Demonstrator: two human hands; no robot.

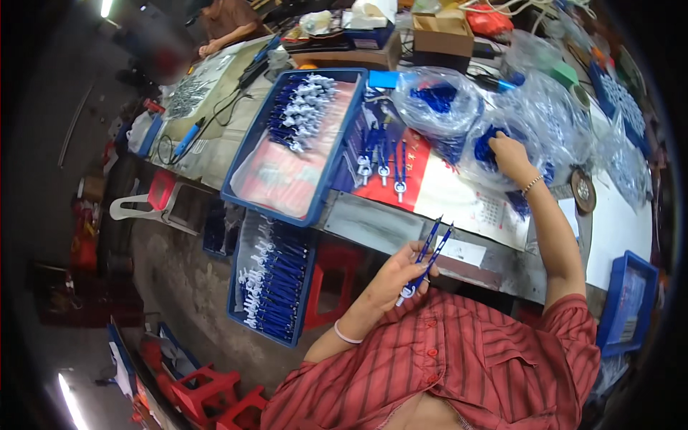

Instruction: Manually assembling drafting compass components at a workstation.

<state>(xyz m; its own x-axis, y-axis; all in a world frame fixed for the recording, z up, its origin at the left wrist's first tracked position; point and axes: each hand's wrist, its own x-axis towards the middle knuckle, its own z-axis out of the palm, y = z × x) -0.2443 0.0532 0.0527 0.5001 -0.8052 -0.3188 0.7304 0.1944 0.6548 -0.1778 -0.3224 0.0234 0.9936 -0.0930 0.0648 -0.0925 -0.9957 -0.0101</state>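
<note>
My left hand is closed around two slim blue strips in front of my chest. They have dark tips and spread apart toward the table; a white piece sits at their lower end. My right hand reaches into an open clear plastic bag of dark blue pieces. Its fingers are bent down among them, and the fingertips are hidden. Similar blue strips with white ends lie in a short row on a red and white printed sheet between the bags and a blue tray.
A blue tray on the table and a blue crate below it hold many blue-and-white pieces. Another clear bag stands behind. At right are a round dark disc and a blue bin. Another person sits far left.
</note>
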